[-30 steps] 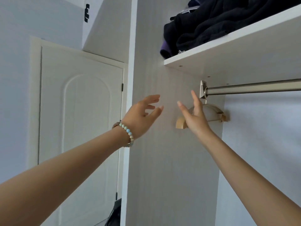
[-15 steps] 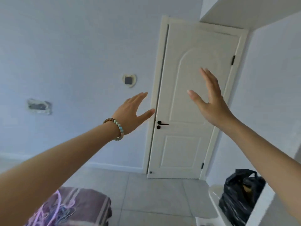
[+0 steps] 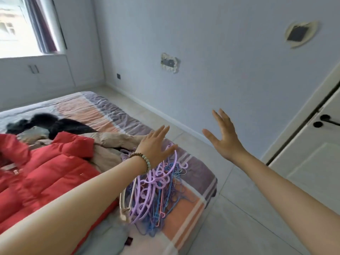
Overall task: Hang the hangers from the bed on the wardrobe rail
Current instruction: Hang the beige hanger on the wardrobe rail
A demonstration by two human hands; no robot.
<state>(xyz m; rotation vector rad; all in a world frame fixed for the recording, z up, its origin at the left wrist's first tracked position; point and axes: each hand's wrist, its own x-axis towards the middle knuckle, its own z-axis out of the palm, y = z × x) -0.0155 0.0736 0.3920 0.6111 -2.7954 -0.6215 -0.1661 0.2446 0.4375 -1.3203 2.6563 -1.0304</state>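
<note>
My left hand (image 3: pixel 156 146), with a bead bracelet (image 3: pixel 145 159) on the wrist, is stretched out with fingers straight and slightly spread, holding nothing; it lies in front of the far end of the hangers (image 3: pixel 156 190), and I cannot tell whether it touches them. My right hand (image 3: pixel 224 138) is up with fingers fanned wide, also holding nothing, out past the bed's edge over the tiled floor. The hangers lie in a tangled heap on the bed (image 3: pixel 193 205), close to the corner nearest the door (image 3: pixel 312 162): mostly thin lilac plastic ones, with blue and a few pink wire ones mixed in, and a cream hanger (image 3: pixel 123 201) with a metal bar at the heap's near side. A red padded jacket (image 3: pixel 46 172) lies beside the heap toward the bed's middle, a beige coat (image 3: pixel 114 142) behind it, and a black garment (image 3: pixel 60 124) further toward the far edge. A second ago both hands were up at the wardrobe rail; half a second ago I faced the door with only the bed's corner showing; now the bed fills the view.
</note>
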